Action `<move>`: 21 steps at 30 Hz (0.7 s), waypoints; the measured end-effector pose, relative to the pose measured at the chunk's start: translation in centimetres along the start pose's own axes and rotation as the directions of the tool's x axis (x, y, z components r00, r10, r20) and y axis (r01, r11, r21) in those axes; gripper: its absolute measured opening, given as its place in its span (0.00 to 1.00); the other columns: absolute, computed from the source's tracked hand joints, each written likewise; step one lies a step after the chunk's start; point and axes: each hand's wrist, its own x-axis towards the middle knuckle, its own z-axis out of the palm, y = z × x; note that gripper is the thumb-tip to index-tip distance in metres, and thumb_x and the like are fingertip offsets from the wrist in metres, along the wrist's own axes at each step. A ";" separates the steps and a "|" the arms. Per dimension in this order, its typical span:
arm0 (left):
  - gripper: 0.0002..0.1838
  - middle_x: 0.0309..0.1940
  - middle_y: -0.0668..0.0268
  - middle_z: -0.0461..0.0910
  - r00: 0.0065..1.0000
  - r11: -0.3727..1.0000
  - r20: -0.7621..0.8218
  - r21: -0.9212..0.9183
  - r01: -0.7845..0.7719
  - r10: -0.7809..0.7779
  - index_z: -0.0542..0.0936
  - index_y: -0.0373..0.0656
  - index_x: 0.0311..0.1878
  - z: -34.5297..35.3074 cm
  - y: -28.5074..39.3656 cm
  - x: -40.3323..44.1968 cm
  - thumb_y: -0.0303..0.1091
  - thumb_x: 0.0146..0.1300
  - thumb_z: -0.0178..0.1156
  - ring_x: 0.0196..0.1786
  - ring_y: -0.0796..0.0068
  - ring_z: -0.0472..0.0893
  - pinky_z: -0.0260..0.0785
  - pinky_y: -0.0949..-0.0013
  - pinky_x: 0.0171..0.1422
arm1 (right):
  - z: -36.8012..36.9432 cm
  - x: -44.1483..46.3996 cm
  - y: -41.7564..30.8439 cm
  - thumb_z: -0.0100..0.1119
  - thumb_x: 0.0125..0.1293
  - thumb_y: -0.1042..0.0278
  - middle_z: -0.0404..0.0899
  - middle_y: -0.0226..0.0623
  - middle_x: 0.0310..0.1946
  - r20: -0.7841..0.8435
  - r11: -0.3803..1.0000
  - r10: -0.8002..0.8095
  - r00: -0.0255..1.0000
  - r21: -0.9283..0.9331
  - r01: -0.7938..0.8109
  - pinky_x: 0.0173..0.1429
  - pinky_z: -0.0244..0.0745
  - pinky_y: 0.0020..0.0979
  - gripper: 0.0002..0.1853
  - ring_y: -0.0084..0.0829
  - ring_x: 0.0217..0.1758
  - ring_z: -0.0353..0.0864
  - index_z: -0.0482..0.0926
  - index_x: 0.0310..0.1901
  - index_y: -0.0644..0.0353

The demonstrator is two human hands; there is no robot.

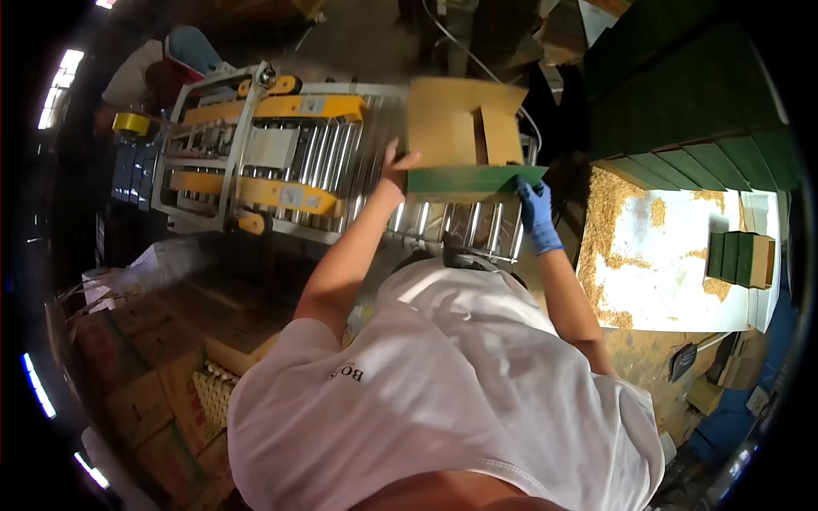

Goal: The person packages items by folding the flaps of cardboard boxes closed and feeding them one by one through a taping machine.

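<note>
A cardboard box with a green side facing me is above the near end of a roller conveyor. Its brown flaps show on top, with a dark gap between two of them. My bare left hand is at the box's left edge, thumb on the cardboard and fingers against the side. On the right, my right hand wears a blue glove and grips the green side near its right corner. The fingertips of that hand are partly hidden by the box.
A taping machine with yellow-orange arms spans the conveyor on the left. Beyond it a person is partly visible. Green boxes are stacked at right, above a white surface with brown grains. Cardboard boxes fill the lower left.
</note>
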 end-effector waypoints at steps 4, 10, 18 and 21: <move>0.35 0.64 0.57 0.74 0.988 0.851 -0.100 0.503 0.155 -0.120 0.65 0.45 0.72 -6.1 -6.7 -1.8 0.32 0.63 0.69 0.66 0.62 0.74 0.71 0.62 0.65 | 1.4 -4.1 4.9 0.67 0.63 0.81 0.83 0.35 0.50 -0.280 0.987 0.095 0.955 -0.100 -0.127 0.53 0.79 0.26 0.36 0.24 0.48 0.81 0.66 0.73 0.65; 0.43 0.74 0.49 0.66 0.955 0.475 -0.226 0.873 0.112 0.190 0.64 0.40 0.75 -6.1 -2.0 -3.1 0.53 0.65 0.67 0.75 0.53 0.67 0.58 0.49 0.76 | -1.0 -3.7 9.2 0.67 0.61 0.84 0.82 0.39 0.50 -0.244 0.963 0.061 0.968 -0.242 -0.122 0.46 0.81 0.29 0.41 0.26 0.44 0.82 0.61 0.76 0.64; 0.36 0.60 0.52 0.75 0.800 -0.255 0.508 0.859 -0.444 0.319 0.73 0.44 0.67 6.4 1.3 -3.5 0.47 0.56 0.71 0.68 0.48 0.69 0.52 0.47 0.81 | 2.3 -3.1 7.4 0.65 0.64 0.83 0.84 0.33 0.44 -0.159 0.960 0.249 0.955 -0.087 -0.264 0.44 0.81 0.28 0.24 0.25 0.41 0.83 0.75 0.62 0.62; 0.33 0.60 0.52 0.75 0.829 -0.224 0.455 0.889 -0.400 0.326 0.74 0.43 0.66 4.2 1.3 -5.3 0.49 0.61 0.68 0.68 0.47 0.70 0.53 0.47 0.80 | 5.5 -2.7 8.3 0.66 0.67 0.78 0.83 0.29 0.37 -0.218 0.931 0.346 0.912 -0.041 -0.363 0.38 0.79 0.27 0.16 0.23 0.34 0.81 0.79 0.55 0.60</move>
